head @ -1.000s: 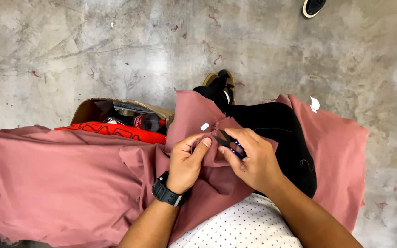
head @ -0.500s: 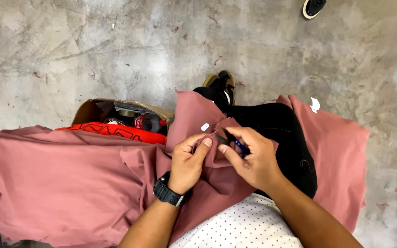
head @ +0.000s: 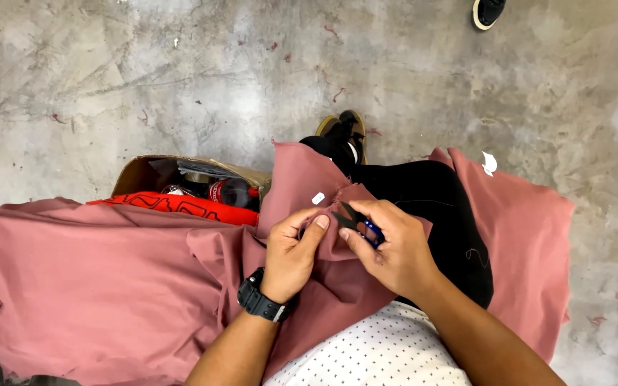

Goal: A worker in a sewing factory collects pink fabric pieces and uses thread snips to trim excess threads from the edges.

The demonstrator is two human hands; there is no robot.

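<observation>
Nearby: cardboard box (head: 137, 179) beside pink fabric (head: 94, 286); shoe (head: 348, 132) ahead.

Only a few bits here: an open brown cardboard box (head: 141, 175) sits on the floor at the left, half under the pink fabric (head: 94, 286). A small white label (head: 317, 198) is stuck on the fabric fold, and a white tag (head: 490, 163) sits on the right-hand edge.

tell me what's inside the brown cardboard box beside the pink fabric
The open brown cardboard box shows a dark bottle with a red cap and label and some dark, unclear items. A red cloth and the dusty pink fabric cover its lower part, hiding the rest.
</observation>
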